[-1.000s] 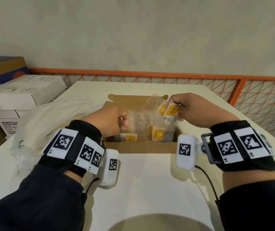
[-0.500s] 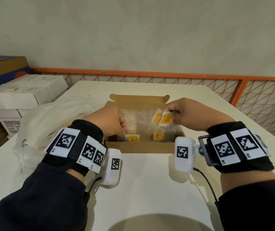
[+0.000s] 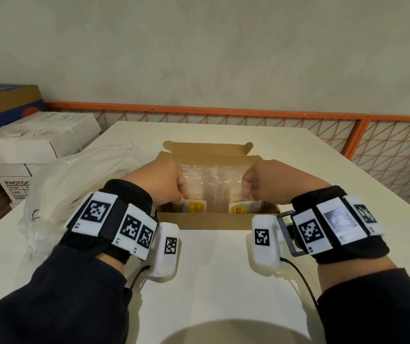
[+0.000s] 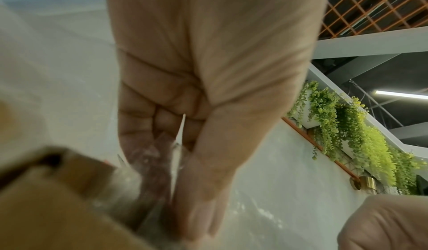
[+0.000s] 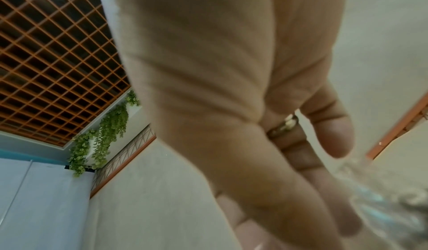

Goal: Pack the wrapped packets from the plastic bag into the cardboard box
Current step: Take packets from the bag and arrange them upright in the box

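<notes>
An open cardboard box (image 3: 206, 220) stands in the middle of the white table. Bubble-wrapped packets with yellow labels lie inside it. My left hand (image 3: 185, 199) reaches into the box's left side and pinches a wrapped packet (image 3: 196, 207). The left wrist view shows the packet's thin edge (image 4: 179, 135) caught between thumb and fingers (image 4: 203, 190), just above the box wall (image 4: 57, 208). Over the box's right side my right hand (image 3: 248, 197) is curled on another packet (image 3: 239, 209). Bubble wrap (image 5: 382, 208) lies against its fingers (image 5: 308, 162). The crumpled plastic bag (image 3: 79, 184) lies left of the box.
White and brown cartons (image 3: 37, 140) are stacked off the table's left edge. An orange mesh fence (image 3: 385, 157) runs behind and to the right. The table (image 3: 211, 281) shows bare white surface between the box and me.
Both hands have sunk into the box with their packets. The right hand's packet, held above the rim a second ago, is now down among the others.
</notes>
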Demonstrator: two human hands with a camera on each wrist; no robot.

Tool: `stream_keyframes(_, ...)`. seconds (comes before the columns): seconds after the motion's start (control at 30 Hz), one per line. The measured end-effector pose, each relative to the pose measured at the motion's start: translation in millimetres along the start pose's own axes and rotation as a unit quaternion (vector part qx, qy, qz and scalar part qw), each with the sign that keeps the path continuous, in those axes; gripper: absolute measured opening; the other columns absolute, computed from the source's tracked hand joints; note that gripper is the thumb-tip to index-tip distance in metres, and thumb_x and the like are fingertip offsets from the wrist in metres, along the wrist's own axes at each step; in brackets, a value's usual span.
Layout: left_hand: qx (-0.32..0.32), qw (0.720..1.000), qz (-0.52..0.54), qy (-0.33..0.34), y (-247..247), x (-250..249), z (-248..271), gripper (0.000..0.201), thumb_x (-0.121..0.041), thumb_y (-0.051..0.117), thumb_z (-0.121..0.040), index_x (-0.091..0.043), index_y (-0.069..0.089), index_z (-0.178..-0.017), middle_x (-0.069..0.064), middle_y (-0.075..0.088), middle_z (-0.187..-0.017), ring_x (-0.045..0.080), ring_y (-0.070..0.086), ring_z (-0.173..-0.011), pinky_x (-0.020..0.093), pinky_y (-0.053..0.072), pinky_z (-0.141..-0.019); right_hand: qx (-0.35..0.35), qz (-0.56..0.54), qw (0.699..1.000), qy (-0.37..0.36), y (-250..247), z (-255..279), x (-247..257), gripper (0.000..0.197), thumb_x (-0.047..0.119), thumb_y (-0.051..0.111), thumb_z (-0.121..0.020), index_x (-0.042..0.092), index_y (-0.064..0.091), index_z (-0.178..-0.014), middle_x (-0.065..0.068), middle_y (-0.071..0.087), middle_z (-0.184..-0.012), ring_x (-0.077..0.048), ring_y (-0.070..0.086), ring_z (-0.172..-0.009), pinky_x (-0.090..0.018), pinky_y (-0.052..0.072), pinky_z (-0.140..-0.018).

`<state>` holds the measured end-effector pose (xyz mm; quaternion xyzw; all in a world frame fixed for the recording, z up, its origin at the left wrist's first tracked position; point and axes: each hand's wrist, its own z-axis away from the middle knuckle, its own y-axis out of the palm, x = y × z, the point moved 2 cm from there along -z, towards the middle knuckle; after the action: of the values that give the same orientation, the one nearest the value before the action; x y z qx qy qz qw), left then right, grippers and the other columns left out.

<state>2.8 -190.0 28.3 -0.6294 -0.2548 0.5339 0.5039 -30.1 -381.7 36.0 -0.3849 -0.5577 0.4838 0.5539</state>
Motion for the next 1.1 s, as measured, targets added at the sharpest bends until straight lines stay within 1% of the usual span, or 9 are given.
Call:
stream_keyframes(0.13,-0.047,0.999,0.015,0.018,-4.3,-1.7,-0.3,0.016,-0.008,0.066,-0.083,-0.019,0.072,-0.093,-0.010,0.060,-0.080,0.009,0.055,-0.086,0.020,0.038,-0.077,-0.045,-0.006,0.999,-0.009,-3.9,1.1,0.6,0.025,-0.002,0.048,-0.084,0.017,0.065,-0.081,0.011,0.058,-0.076,-0.012,0.056,-0.082,-0.013,0.038,-0.063)
stream_keyframes(0.3,-0.065,0.997,0.036,0.026,-6.1,0.5,-3.0,0.028,0.006,0.059,-0.081,-0.020,0.067,-0.081,-0.012,0.059,-0.076,0.009,0.057,-0.082,0.020,0.039,-0.076,-0.043,-0.045,0.998,0.020,-0.5,0.6,-2.5,0.029,-0.005,0.048,-0.080,0.022,0.053,-0.090,-0.003,0.063,-0.098,-0.021,0.060,-0.091,-0.025,0.045,-0.072)
stream_keyframes(0.4,-0.064,0.997,0.041,0.031,-6.0,2.1,-4.1,0.032,0.009,0.056,-0.081,-0.021,0.062,-0.070,-0.005,0.063,-0.078,0.010,0.059,-0.080,0.015,0.041,-0.071,-0.014,-0.019,0.999,0.039,4.2,-2.9,-5.2,0.034,-0.008,0.050,-0.079,0.026,0.051,-0.087,0.000,0.054,-0.091,-0.020,0.058,-0.085,-0.020,0.042,-0.060)
stream_keyframes(0.5,-0.077,0.995,0.045,0.036,-7.4,1.3,-2.7,0.033,0.008,0.056,-0.081,-0.021,0.060,-0.066,-0.007,0.059,-0.071,0.005,0.054,-0.070,0.009,0.036,-0.061,-0.030,-0.001,0.999,0.033,2.2,-3.6,-4.7,0.033,-0.008,0.046,-0.080,0.025,0.053,-0.079,0.003,0.052,-0.091,-0.016,0.055,-0.083,-0.015,0.036,-0.058)
stream_keyframes(0.6,-0.079,0.995,0.046,0.042,-8.1,-0.3,-2.1,0.028,0.005,0.058,-0.082,-0.020,0.062,-0.069,-0.009,0.058,-0.070,0.001,0.051,-0.067,0.009,0.035,-0.060,-0.036,0.007,0.999,0.023,-0.4,-3.2,-3.8,0.027,-0.002,0.050,-0.082,0.022,0.061,-0.083,0.003,0.056,-0.094,-0.014,0.052,-0.084,-0.017,0.038,-0.060)
stream_keyframes(0.77,-0.042,0.998,0.039,0.027,-2.8,0.2,-1.9,0.017,-0.004,0.067,-0.080,-0.017,0.070,-0.090,-0.006,0.062,-0.079,0.010,0.057,-0.079,0.012,0.040,-0.064,-0.044,-0.010,0.999,0.023,4.1,-4.4,-2.6,0.017,0.003,0.064,-0.079,0.016,0.069,-0.089,0.006,0.057,-0.089,-0.012,0.054,-0.088,-0.018,0.040,-0.070)
stream_keyframes(0.87,-0.048,0.998,0.021,0.023,-2.8,1.7,-2.8,0.016,-0.005,0.067,-0.081,-0.018,0.073,-0.090,-0.007,0.064,-0.079,0.010,0.059,-0.083,0.018,0.042,-0.074,-0.052,-0.022,0.998,0.017,4.9,-6.0,-1.4,0.019,-0.001,0.058,-0.080,0.010,0.072,-0.089,0.007,0.061,-0.076,-0.007,0.055,-0.077,-0.012,0.040,-0.063)
stream_keyframes(1.0,-0.053,0.998,0.016,0.017,-3.3,1.2,-2.3,0.014,-0.008,0.067,-0.082,-0.019,0.074,-0.088,-0.005,0.066,-0.085,0.010,0.058,-0.085,0.021,0.040,-0.079,-0.058,-0.023,0.998,0.015,2.6,-6.0,-0.8,0.025,-0.003,0.055,-0.081,0.015,0.071,-0.081,0.015,0.054,-0.065,-0.004,0.054,-0.071,-0.018,0.045,-0.077)
stream_keyframes(1.1,-0.063,0.998,0.011,0.017,-4.0,-0.2,-2.7,0.017,-0.006,0.063,-0.084,-0.018,0.072,-0.092,-0.006,0.062,-0.085,0.009,0.055,-0.084,0.020,0.038,-0.079,-0.061,-0.013,0.998,0.008,1.2,-5.3,-0.2,0.030,-0.005,0.052,-0.081,0.020,0.070,-0.077,0.017,0.052,-0.063,-0.008,0.056,-0.075,-0.019,0.043,-0.078)
